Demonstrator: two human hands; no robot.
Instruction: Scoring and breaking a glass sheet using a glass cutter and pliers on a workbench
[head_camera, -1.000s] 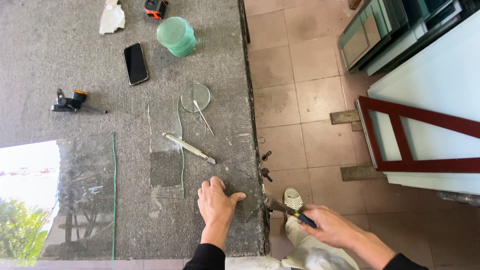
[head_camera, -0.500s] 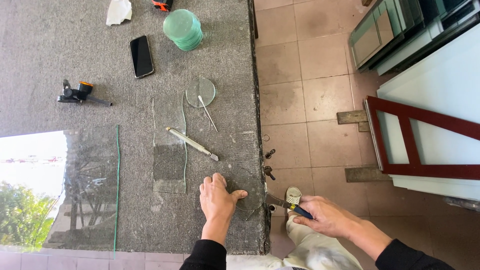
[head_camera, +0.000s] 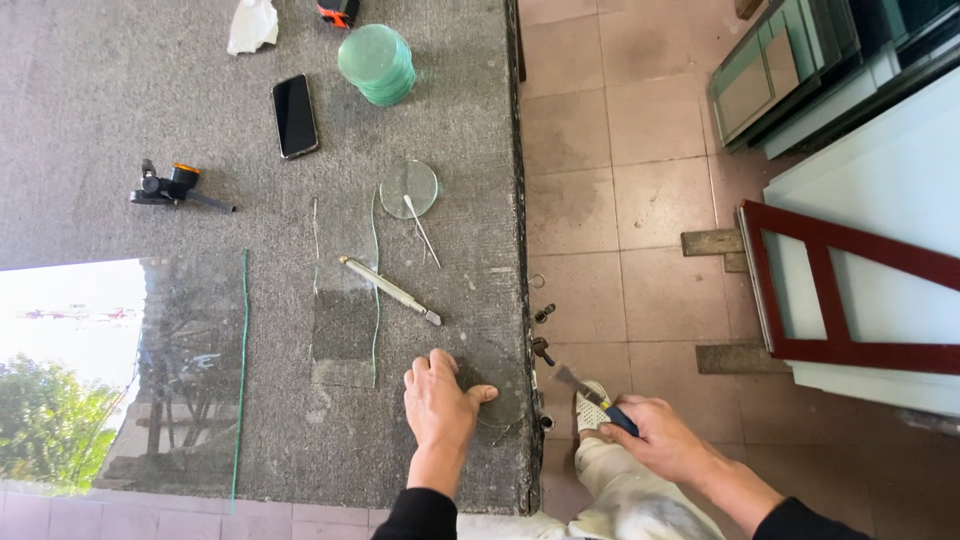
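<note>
My left hand (head_camera: 440, 402) lies flat on the grey table, pressing down a clear glass piece (head_camera: 492, 388) near the table's right edge. My right hand (head_camera: 652, 435) is off the table to the right, over the tiled floor, gripping a tool with a dark handle and metal jaws, like pliers (head_camera: 590, 395), pointed toward the glass edge. A narrow glass strip (head_camera: 345, 290) lies left of my left hand. A metal glass cutter (head_camera: 390, 290) rests beside it. A small round glass disc (head_camera: 408, 188) lies farther back.
A stack of green-tinted glass discs (head_camera: 376, 62), a black phone (head_camera: 295, 115), a black and orange tool (head_camera: 172, 186) and a white rag (head_camera: 252, 24) sit on the table. A large glass sheet (head_camera: 130, 370) lies front left. A red-framed panel (head_camera: 850, 290) lies on the floor at right.
The view has shifted slightly. My right hand with the pliers has moved a little closer to the table edge. My left hand stays pressed on the glass.
</note>
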